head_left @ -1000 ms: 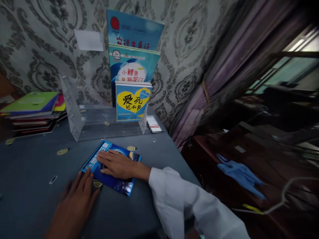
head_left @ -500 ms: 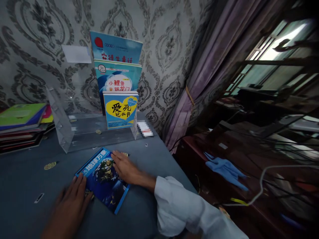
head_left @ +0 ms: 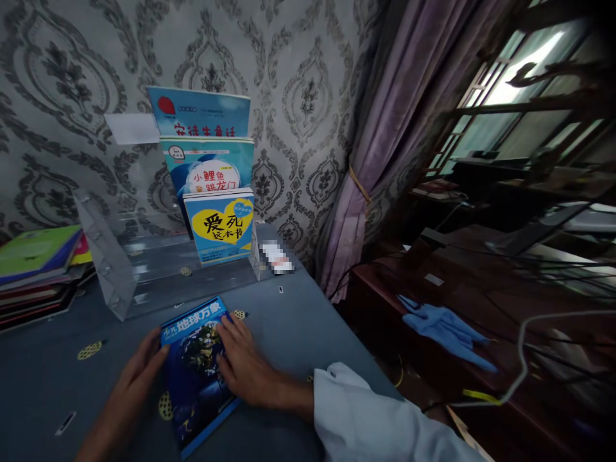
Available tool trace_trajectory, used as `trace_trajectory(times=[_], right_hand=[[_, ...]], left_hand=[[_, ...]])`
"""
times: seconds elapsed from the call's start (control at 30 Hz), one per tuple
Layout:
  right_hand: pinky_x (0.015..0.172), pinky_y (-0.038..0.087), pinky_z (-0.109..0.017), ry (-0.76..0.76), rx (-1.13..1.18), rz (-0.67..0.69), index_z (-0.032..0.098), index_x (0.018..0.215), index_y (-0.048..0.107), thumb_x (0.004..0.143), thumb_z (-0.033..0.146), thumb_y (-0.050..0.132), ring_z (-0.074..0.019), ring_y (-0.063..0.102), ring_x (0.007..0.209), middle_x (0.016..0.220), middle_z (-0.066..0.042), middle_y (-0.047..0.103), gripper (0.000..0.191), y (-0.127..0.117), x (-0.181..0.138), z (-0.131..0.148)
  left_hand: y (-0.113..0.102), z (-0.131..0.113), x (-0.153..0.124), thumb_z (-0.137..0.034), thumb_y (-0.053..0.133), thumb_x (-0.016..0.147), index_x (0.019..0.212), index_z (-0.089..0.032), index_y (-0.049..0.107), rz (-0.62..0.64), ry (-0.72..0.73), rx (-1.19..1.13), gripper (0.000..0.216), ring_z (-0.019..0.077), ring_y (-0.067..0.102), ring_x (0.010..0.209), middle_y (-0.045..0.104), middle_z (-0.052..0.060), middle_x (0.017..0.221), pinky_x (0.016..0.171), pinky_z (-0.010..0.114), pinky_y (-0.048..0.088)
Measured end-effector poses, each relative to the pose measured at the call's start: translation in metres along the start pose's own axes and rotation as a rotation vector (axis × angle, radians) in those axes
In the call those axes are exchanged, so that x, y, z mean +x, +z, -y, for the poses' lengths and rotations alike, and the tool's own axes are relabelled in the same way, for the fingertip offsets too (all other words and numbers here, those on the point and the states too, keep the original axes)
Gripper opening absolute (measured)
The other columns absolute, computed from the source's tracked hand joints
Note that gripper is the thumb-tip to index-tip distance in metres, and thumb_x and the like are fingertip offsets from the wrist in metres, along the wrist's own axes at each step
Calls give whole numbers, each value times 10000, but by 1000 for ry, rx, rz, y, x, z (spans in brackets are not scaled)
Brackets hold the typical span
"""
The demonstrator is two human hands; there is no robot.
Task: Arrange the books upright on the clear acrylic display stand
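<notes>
A blue book [head_left: 192, 385] with a picture of the Earth on its cover lies face up on the table, slightly angled. My left hand [head_left: 132, 378] holds its left edge near the top corner, thumb beside the cover. From the right, my right hand [head_left: 248, 366] grips the other edge, with fingertips and thumb on the cover. Behind the book stands a clear acrylic rack [head_left: 113, 282]. At the rack's right end, a small book with a yellow heart [head_left: 224, 224] stands in front of a teal book [head_left: 212, 154] and a taller blue book [head_left: 206, 110].
Stacked books and folders [head_left: 36, 263] lie at the left. A pixelated white item [head_left: 276, 256] is right of the rack. Past the table's right edge are a purple curtain [head_left: 366, 160], a brown surface with a blue cloth [head_left: 445, 330], and cables [head_left: 522, 350].
The blue book has turned clockwise, so its title runs more level. My left hand has come up along its left edge; my right hand has moved with it. The view has shifted slightly.
</notes>
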State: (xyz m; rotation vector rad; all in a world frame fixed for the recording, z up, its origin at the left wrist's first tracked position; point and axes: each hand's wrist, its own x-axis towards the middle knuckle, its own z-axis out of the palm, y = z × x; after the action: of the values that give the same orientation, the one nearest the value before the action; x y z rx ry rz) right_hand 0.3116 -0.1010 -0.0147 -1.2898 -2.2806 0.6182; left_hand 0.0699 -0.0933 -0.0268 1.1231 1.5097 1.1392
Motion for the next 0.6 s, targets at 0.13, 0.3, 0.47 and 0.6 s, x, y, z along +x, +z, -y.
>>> trace_trajectory(times=[0.13, 0.3, 0.47, 0.6], right_hand=[[1252, 249, -569, 44, 32, 41, 39, 1529, 384, 968, 248, 526, -365, 173, 1563, 1636, -244, 318, 615, -11, -2, 10], [1259, 211, -573, 75, 43, 65, 31, 1515, 422, 960, 245, 554, -384, 127, 1566, 1642, -254, 296, 609, -16, -3, 13], [1238, 254, -594, 48, 0, 68, 84, 1495, 465, 967, 280, 560, -397, 177, 1556, 1640, -235, 314, 572, -14, -6, 9], [1222, 293, -601, -17, -77, 9, 100, 1470, 486, 974, 276, 549, -386, 224, 1544, 1615, -226, 361, 530, -7, -8, 6]], left_hand=[[7, 12, 2, -615, 660, 784, 1388, -274, 556, -30, 92, 97, 701, 351, 415, 1466, 495, 76, 1563, 1222, 509, 320], [2, 44, 18, -647, 536, 841, 1375, -199, 560, 7, 528, 579, 698, 355, 456, 1439, 494, 148, 1552, 1195, 520, 365], [4, 36, 26, -542, 423, 945, 1385, -138, 549, -13, 747, 1067, 610, 374, 495, 1402, 539, 215, 1493, 1114, 576, 427], [13, 17, 31, -465, 319, 1017, 1384, -113, 550, 13, 833, 1200, 559, 346, 500, 1404, 558, 214, 1476, 1109, 567, 433]])
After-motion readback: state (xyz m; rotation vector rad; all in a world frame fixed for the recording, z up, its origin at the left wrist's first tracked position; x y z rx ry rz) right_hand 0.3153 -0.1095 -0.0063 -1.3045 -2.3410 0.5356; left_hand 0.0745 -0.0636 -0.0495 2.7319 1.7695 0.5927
